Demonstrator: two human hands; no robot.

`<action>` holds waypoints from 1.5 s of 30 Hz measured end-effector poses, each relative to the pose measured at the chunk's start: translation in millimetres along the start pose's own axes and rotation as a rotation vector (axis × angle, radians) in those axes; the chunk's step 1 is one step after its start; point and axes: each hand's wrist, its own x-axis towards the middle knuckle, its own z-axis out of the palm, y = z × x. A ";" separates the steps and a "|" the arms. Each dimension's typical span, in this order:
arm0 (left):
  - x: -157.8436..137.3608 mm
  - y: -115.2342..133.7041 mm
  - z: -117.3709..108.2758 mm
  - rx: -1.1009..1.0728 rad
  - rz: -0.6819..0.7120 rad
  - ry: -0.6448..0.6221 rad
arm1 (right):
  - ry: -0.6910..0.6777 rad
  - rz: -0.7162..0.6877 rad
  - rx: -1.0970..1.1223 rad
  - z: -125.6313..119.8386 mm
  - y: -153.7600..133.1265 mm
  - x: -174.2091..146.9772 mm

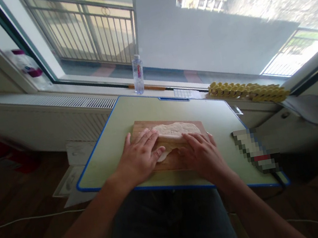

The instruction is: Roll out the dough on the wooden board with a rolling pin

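A flattened sheet of pale dough (178, 127) lies on a wooden board (171, 166), with part of it showing on the near side of a light rolling pin (170, 137). The pin runs crosswise over the dough, and its ends are mostly hidden under my hands. My left hand (140, 154) rests flat on the left part of the pin, fingers stretched out and thumb apart. On the right part, my right hand (202, 150) lies over the pin with its fingers extended forward. Neither hand is wrapped round it.
The board sits on a small blue-edged table (106, 152). At its right lies a blurred-out device (254, 151) with a cable. A clear bottle (138, 75) and a yellow wavy object (247, 92) stand along the windowsill. A red fire extinguisher (3, 155) is at left.
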 end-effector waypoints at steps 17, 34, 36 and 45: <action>49.1 -20.9 0.3 0.106 -0.076 -0.044 | 0.084 -0.071 0.121 3.9 -21.0 -43.3; 39.6 -21.4 -0.9 0.152 -0.042 -0.024 | 0.102 0.069 0.114 10.8 -35.2 -39.5; 40.9 -21.5 -0.4 0.155 -0.031 -0.019 | 0.102 0.083 0.120 10.0 -37.1 -39.5; -47.2 -33.8 6.0 0.121 -0.035 0.099 | 0.146 -0.022 0.242 0.7 -63.8 -72.8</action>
